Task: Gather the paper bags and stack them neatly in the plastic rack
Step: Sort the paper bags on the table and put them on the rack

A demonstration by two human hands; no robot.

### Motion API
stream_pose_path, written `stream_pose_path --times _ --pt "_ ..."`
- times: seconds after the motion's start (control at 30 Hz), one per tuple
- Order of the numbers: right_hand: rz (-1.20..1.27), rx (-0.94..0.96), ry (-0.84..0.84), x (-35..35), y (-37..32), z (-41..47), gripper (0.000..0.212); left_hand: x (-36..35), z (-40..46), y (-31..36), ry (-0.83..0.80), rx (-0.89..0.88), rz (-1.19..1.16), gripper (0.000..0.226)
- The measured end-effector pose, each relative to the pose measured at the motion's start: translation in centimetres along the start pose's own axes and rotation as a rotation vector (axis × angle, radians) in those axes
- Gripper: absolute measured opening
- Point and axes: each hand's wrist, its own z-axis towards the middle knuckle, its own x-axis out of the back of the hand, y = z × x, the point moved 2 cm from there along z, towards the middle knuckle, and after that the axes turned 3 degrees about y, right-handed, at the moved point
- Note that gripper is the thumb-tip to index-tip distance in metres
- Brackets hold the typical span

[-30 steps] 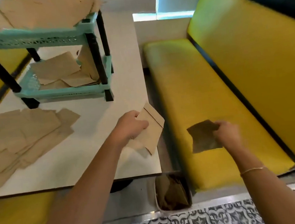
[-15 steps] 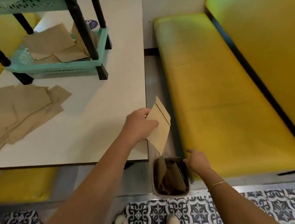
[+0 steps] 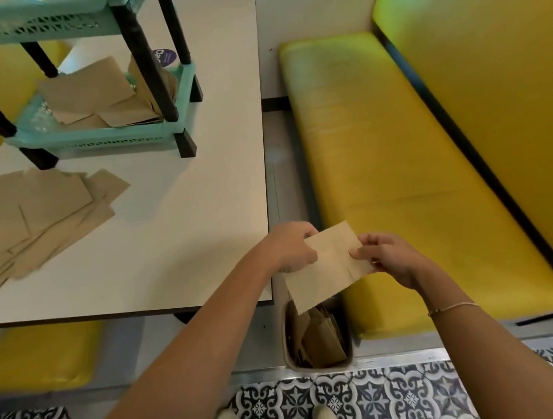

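Note:
Both hands hold one flat brown paper bag [image 3: 330, 267] in the air, above the gap between table and bench. My left hand [image 3: 291, 247] grips its left edge and my right hand [image 3: 385, 255] pinches its right edge. A teal plastic rack [image 3: 94, 138] with black legs stands at the table's far left, and several paper bags [image 3: 93, 92] lie loosely on its lower shelf. More flat bags [image 3: 28, 220] are spread in a loose pile on the white table [image 3: 183, 220] at the left.
A small bin [image 3: 317, 339] with several brown bags in it stands on the floor under my hands. A yellow bench seat [image 3: 400, 160] with a yellow backrest runs along the right. Patterned floor tiles [image 3: 393, 399] and my shoes are below.
My right hand came up from the bin and took the right edge of the bag that my left hand held. The bag now lies flatter between both hands.

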Motion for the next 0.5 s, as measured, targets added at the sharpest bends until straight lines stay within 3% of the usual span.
stream_pose_path --times 0.1,0.2,0.37,0.5 --pt "-0.276 -0.029 0.109 0.7 1.1 0.0 0.013 0.2 0.3 -0.5 0.108 0.007 -0.1 0.049" --pt "-0.609 -0.08 0.159 0.1 2.8 0.2 0.006 0.6 0.7 -0.5 0.21 -0.025 -0.144 0.046" --pt "-0.865 -0.075 0.141 -3.5 7.7 1.2 0.026 0.4 1.1 -0.6 0.249 -0.07 -0.141 0.039" --pt "-0.959 -0.137 0.106 -6.2 11.0 2.3 0.031 0.4 1.2 -1.5 0.283 -0.078 -0.148 0.035"
